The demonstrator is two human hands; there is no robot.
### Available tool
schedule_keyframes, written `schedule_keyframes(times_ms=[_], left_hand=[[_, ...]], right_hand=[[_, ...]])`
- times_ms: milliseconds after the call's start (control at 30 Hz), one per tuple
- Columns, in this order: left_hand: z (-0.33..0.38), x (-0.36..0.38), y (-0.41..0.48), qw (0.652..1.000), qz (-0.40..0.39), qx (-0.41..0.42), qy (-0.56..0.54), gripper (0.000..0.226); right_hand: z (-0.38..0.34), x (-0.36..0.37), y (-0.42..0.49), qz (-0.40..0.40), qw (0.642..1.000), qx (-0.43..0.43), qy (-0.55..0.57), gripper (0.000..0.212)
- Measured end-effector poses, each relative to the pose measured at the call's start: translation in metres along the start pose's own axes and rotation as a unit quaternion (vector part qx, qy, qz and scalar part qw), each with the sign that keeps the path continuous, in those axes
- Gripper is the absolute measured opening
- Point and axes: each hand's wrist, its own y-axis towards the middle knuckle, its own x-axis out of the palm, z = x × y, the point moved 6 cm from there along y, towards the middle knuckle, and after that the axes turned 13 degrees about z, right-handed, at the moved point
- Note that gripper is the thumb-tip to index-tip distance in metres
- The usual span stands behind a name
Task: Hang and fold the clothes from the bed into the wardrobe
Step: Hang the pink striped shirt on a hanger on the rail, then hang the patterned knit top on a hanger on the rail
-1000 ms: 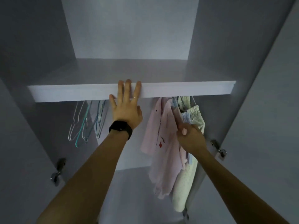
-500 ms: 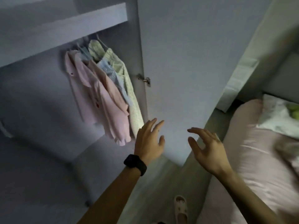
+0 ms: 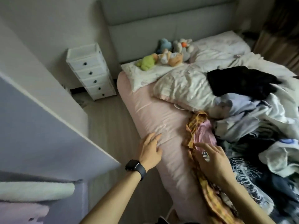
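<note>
clothes point(image 3: 252, 113) lie heaped on the right of the bed point(image 3: 145, 101). right hand point(image 3: 213, 162), fingers spread and gripping nothing, is over a yellow patterned garment point(image 3: 192, 126). left hand point(image 3: 150, 151) rests flat on the bed's pink edge.

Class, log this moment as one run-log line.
left hand: open, on pink sheet | right hand: open, over orange garment | nothing held
</note>
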Motion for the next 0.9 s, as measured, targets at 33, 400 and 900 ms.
schedule_keyframes(times_ms=[33,400,900], left_hand=[[0.005,0.010,0.005,1.000,-0.017,0.008,0.004,0.053],[0.071,0.154,0.067,0.978,-0.151,0.097,0.108,0.058],[-0.058,0.370,0.069,0.920,-0.338,0.008,0.196,0.067]], right_hand=[[0.013,-0.003,-0.004,0.003,1.000,0.019,-0.003,0.028],[0.191,-0.025,-0.021,-0.024,0.973,0.219,-0.066,0.029],[0.326,0.154,-0.070,-0.232,0.903,0.336,-0.131,0.081]])
